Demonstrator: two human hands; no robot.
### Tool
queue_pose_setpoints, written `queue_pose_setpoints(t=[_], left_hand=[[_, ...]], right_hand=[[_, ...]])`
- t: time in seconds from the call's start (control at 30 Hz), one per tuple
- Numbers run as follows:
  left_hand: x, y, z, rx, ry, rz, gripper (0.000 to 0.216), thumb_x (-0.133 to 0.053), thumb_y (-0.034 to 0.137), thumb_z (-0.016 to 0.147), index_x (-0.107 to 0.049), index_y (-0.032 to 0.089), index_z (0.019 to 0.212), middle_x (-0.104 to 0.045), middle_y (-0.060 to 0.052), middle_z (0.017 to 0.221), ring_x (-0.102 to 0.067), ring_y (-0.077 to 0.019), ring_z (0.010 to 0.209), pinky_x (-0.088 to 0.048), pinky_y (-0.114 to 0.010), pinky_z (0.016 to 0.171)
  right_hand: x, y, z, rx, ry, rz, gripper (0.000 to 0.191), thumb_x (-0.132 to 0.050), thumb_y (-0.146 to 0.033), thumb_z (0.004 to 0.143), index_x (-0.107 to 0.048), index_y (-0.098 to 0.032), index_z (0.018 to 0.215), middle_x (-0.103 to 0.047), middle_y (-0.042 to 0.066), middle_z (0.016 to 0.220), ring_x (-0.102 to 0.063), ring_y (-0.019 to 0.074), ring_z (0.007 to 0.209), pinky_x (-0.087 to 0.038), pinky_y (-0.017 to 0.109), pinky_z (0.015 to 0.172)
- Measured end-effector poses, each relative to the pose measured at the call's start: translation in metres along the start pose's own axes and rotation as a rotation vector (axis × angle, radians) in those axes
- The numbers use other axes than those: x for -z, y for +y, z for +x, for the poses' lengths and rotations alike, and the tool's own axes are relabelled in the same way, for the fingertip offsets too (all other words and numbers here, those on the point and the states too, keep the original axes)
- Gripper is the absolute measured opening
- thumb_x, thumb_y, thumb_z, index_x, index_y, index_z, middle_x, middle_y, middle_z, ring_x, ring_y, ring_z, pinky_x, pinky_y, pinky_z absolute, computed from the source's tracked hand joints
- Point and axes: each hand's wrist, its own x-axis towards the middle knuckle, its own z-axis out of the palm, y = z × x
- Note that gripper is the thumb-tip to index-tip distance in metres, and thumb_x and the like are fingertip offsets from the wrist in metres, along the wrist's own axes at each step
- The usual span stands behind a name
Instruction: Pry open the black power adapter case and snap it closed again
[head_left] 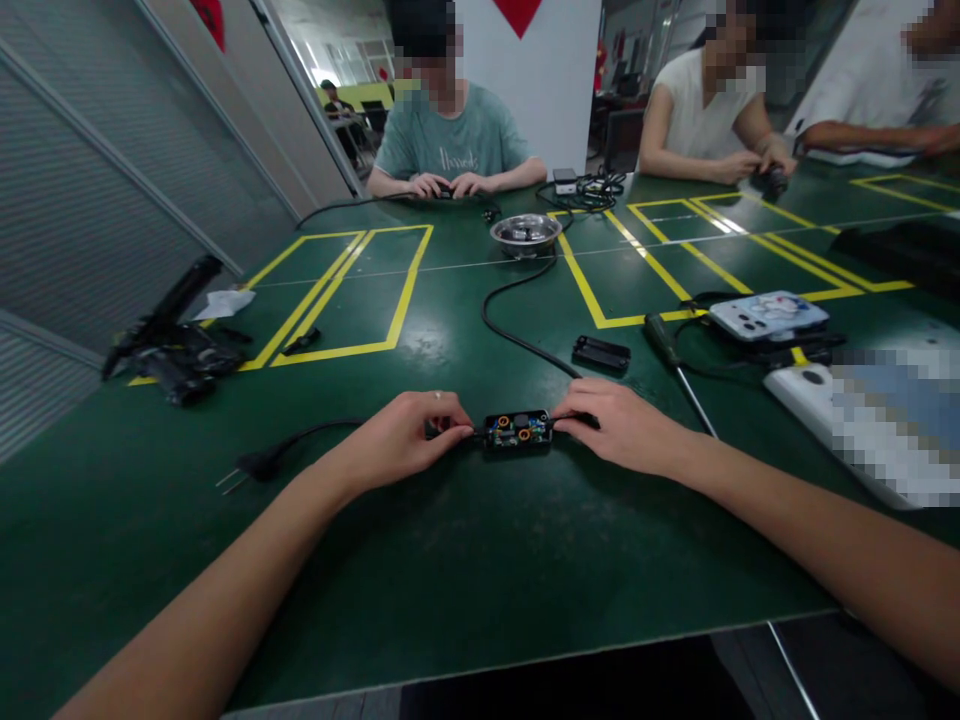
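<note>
One open circuit box [517, 431] sits at the near side of the table [435, 570], between my left hand [409, 435] and right hand [621, 424], whose fingers [456, 433] pinch the plug cord [322, 427] and long cord [536, 349] at its ends. Beyond, I see a black shell [601, 355], a screwdriver [661, 340] and a steel bowl [508, 236].

On a finger of the left hand [409, 435], at eight o'clock from the view's centre, a small, thin, silvery ring-like band [438, 397] is worn; its detail cannot be made out. The right hand [626, 425], towards four o'clock, is bare. Both slim forearms are left uncovered. At six o'clock, plain black cloth [570, 685] is seen.
</note>
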Motion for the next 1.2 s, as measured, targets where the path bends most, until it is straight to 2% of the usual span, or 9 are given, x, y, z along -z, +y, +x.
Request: queue_pose_setpoints(t=[0.1,0.33,0.43,0.53,0.67,0.77,0.9,1.03,1.2], left_hand=[[-0.002,0.0,0.001,0.001,-0.005,-0.045,0.022,-0.05,0.035,0.092,-0.066,0.02,0.089,-0.064,-0.003,0.085,-0.06,-0.016,0.075,-0.049,-0.03,0.068],[-0.006,0.004,0.001,-0.018,0.025,-0.043,0.019,-0.05,0.031,0.09,-0.066,0.021,0.095,-0.064,-0.003,0.089,-0.059,-0.0149,0.074,-0.05,-0.029,0.068],[-0.007,0.006,0.001,-0.047,0.049,0.023,0.017,-0.052,0.025,0.087,-0.064,0.021,0.098,-0.063,-0.003,0.094,-0.059,-0.0155,0.078,-0.05,-0.031,0.073],[-0.008,0.007,0.001,-0.057,0.054,0.08,0.018,-0.052,0.024,0.086,-0.063,0.022,0.1,-0.063,-0.003,0.096,-0.06,-0.0163,0.08,-0.05,-0.032,0.076],[-0.009,0.004,0.001,-0.07,0.059,0.119,0.018,-0.051,0.026,0.088,-0.063,0.022,0.1,-0.063,-0.004,0.096,-0.06,-0.0174,0.082,-0.05,-0.034,0.079],[-0.009,0.002,0.001,-0.075,0.056,0.113,0.019,-0.051,0.03,0.089,-0.064,0.021,0.1,-0.063,-0.004,0.097,-0.06,-0.0173,0.081,-0.051,-0.034,0.077],[-0.009,0.0,0.001,-0.068,0.058,0.092,0.019,-0.053,0.035,0.09,-0.065,0.022,0.098,-0.063,-0.004,0.097,-0.06,-0.0169,0.08,-0.05,-0.033,0.075],[-0.008,0.001,0.002,-0.063,0.059,0.089,0.018,-0.054,0.034,0.09,-0.065,0.022,0.097,-0.063,-0.004,0.096,-0.06,-0.0167,0.081,-0.05,-0.033,0.076],[-0.008,0.002,0.002,-0.055,0.046,0.078,0.018,-0.054,0.034,0.089,-0.064,0.022,0.098,-0.063,-0.004,0.097,-0.06,-0.0167,0.08,-0.05,-0.032,0.075]], right_hand=[[-0.003,-0.001,-0.001,-0.021,0.014,0.01,0.02,-0.052,-0.027,0.093,-0.068,-0.016,0.097,-0.065,0.006,0.093,-0.059,0.0163,0.088,-0.047,0.034,0.079],[0.0,-0.001,0.0,0.007,0.014,-0.006,0.022,-0.052,-0.031,0.093,-0.069,-0.017,0.096,-0.065,0.006,0.095,-0.059,0.0173,0.089,-0.049,0.035,0.081],[0.008,0.007,0.002,-0.03,0.135,-0.071,0.027,-0.05,-0.033,0.094,-0.066,-0.017,0.109,-0.064,0.008,0.106,-0.058,0.0202,0.101,-0.048,0.039,0.09],[0.014,0.021,0.004,-0.154,0.257,-0.201,0.036,-0.047,-0.031,0.094,-0.058,-0.014,0.124,-0.06,0.012,0.118,-0.054,0.0247,0.112,-0.046,0.043,0.097],[0.01,0.041,0.003,-0.302,0.262,-0.378,0.055,-0.048,-0.033,0.091,-0.043,-0.008,0.14,-0.051,0.02,0.132,-0.047,0.0333,0.123,-0.042,0.05,0.102],[0.005,0.047,0.0,-0.388,0.195,-0.422,0.064,-0.046,-0.033,0.091,-0.031,-0.002,0.146,-0.049,0.025,0.134,-0.049,0.0371,0.121,-0.046,0.052,0.097],[0.004,0.042,-0.005,-0.416,0.133,-0.512,0.055,-0.042,-0.026,0.09,-0.041,0.0,0.139,-0.06,0.025,0.115,-0.059,0.0358,0.102,-0.053,0.049,0.081],[0.005,0.036,-0.01,-0.473,0.171,-0.574,0.053,-0.046,-0.024,0.087,-0.044,-0.001,0.134,-0.062,0.026,0.107,-0.061,0.0353,0.092,-0.054,0.046,0.069],[0.006,0.037,-0.01,-0.5,0.184,-0.541,0.05,-0.044,-0.027,0.088,-0.046,0.0,0.131,-0.061,0.027,0.104,-0.06,0.0369,0.092,-0.052,0.05,0.07]])
